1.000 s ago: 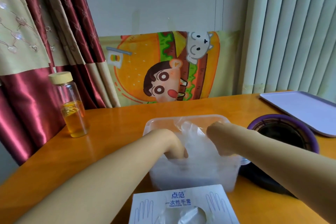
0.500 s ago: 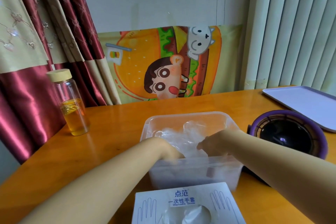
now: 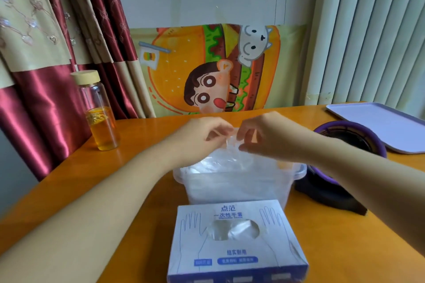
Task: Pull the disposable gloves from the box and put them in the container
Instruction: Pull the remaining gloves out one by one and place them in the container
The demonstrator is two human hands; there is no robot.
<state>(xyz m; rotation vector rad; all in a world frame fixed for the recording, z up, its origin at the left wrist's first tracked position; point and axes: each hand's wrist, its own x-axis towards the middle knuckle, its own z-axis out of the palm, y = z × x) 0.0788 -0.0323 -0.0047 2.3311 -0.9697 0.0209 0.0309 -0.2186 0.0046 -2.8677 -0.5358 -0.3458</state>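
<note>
A thin, clear plastic disposable glove (image 3: 232, 145) is pinched at its top edge between both hands above the translucent rectangular plastic container (image 3: 236, 187), its lower part draping down into the container, which already holds a crumpled heap of the same clear film. The left hand (image 3: 202, 134) has its grip closed on the glove's top with thumb and fingertips, and the right hand (image 3: 264, 136) pinches the same edge just beside it. Nearest the camera, touching or just short of the container's front wall, sits the white and blue cardboard glove box (image 3: 236, 241), clear film showing in its oval top opening. On the orange wooden tabletop (image 3: 142, 145), a glass bottle of amber liquid with a pale lid (image 3: 100, 110) stands well to the left; a round black and purple device (image 3: 345, 158) lies just right of the container, with a lilac tray (image 3: 381, 126) beyond it.
</note>
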